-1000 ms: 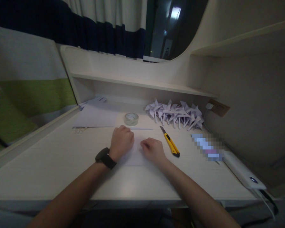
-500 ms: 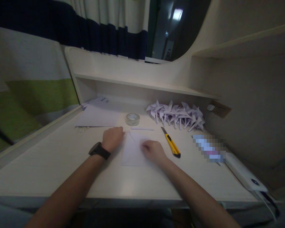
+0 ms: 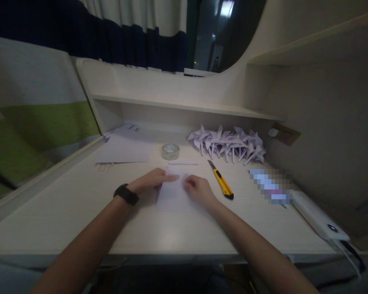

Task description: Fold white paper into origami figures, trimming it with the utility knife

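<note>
A small white sheet of paper [image 3: 171, 198] lies on the desk in front of me. At its upper left edge is my left hand [image 3: 151, 179], its thumb stretched across the top of the sheet and the other fingers tucked at or beneath the edge. My right hand [image 3: 200, 190] rests at the sheet's right side with curled, closed fingers; the fingertips are blurred, so what they pinch, if anything, is unclear. Just beyond the sheet lies a thin rolled paper stick [image 3: 184, 164]. A yellow utility knife [image 3: 221, 181] lies right of my right hand, blade out.
Behind the stick stands a roll of clear tape [image 3: 170, 152]. Several paper pinwheels [image 3: 227, 145] are bunched at the back right. Larger white paper [image 3: 127, 147] lies back left, with small pale bits [image 3: 104, 166] beside it. A white power strip [image 3: 320, 216] runs along the right edge.
My left hand has gone from a closed shape at the sheet's upper corner to laying its thumb over the paper. The thin line near the top of the sheet no longer shows. My right hand has barely shifted.
</note>
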Motion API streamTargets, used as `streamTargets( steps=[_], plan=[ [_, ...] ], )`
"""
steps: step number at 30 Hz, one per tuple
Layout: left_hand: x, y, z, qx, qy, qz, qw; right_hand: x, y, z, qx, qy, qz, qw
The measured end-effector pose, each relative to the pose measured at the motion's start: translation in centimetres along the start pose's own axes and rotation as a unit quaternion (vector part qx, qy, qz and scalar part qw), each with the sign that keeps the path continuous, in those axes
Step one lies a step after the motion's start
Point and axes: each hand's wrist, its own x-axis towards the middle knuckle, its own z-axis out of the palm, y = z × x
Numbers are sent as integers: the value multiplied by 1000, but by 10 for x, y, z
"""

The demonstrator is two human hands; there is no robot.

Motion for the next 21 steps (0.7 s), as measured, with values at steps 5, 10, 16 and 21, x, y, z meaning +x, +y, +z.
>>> streamTargets(
  steps=[5, 10, 16, 21],
  plan=[
    [6, 1, 5, -42, -56, 19, 997, 1, 0, -4, 30, 9, -30, 999],
    [8, 5, 15, -116, 12, 23, 993, 0, -3, -7, -15, 43, -65, 997],
    [6, 13, 21, -214, 11, 14, 977, -2, -4, -7, -50, 79, -102, 990],
    [7, 13, 21, -198, 29, -5, 980, -1, -5, -9, -66, 77, -104, 989]
  ],
)
